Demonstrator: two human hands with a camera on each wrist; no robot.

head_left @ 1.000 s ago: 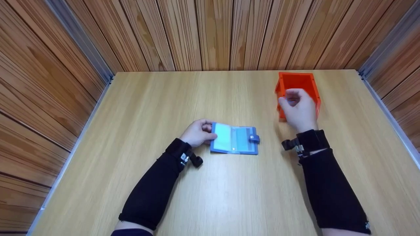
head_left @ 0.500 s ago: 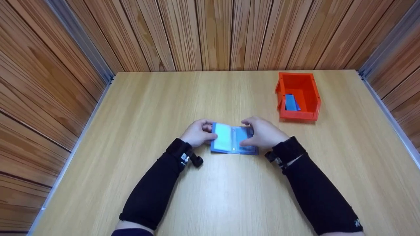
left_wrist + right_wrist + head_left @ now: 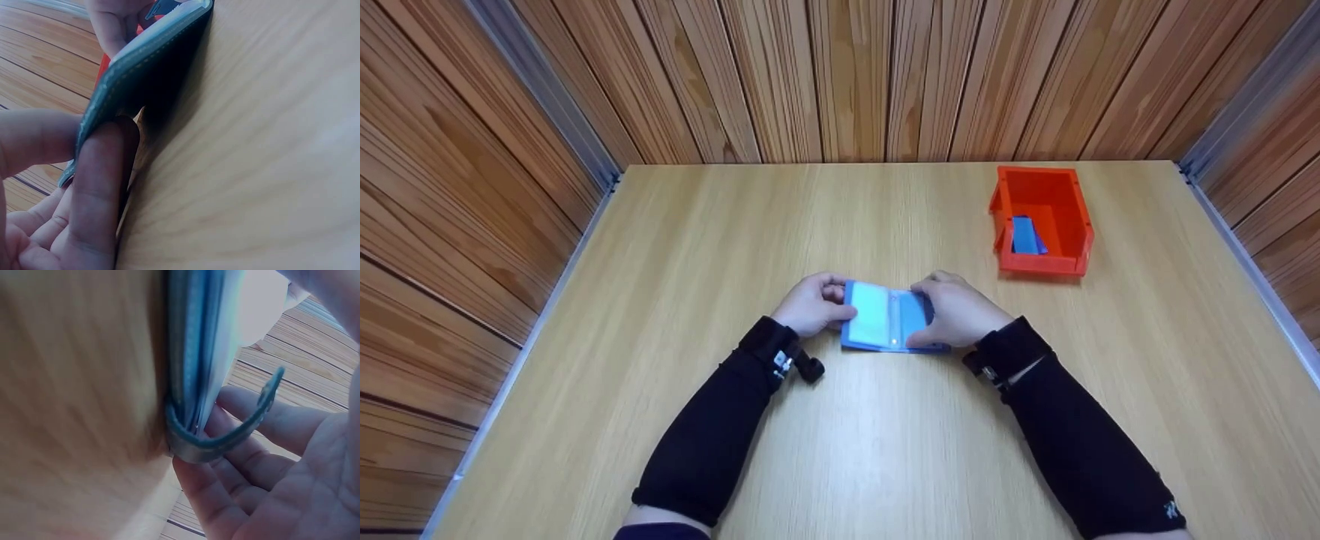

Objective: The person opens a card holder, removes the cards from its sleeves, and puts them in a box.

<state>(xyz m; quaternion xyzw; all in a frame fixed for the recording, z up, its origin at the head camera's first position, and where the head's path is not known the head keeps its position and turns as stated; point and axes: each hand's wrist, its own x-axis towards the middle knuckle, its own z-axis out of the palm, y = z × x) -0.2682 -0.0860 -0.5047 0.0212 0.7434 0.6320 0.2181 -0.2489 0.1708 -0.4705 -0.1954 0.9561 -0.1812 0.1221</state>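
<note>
A blue card holder (image 3: 871, 315) lies spread open at the middle of the table, clear plastic sleeves inside. My left hand (image 3: 808, 304) pinches its left cover edge. In the left wrist view, the stitched cover (image 3: 149, 59) tilts up from the tabletop between thumb and fingers. My right hand (image 3: 966, 313) spans the right half, thumb at the near side and fingers at the far side, hiding its right edge. The right wrist view shows the curved closing strap (image 3: 216, 445) unfastened, with the fingers (image 3: 211, 498) curled at that end of the holder.
An orange-red plastic bin (image 3: 1041, 265) stands at the back right with blue cards (image 3: 1024, 235) lying in it. Wooden plank walls (image 3: 847, 82) rise behind the table (image 3: 720, 232) and at both sides.
My right hand has come from over the bin to the card holder's right half, uncovering the blue cards, then settled closer around it. The left hand has stayed in place.
</note>
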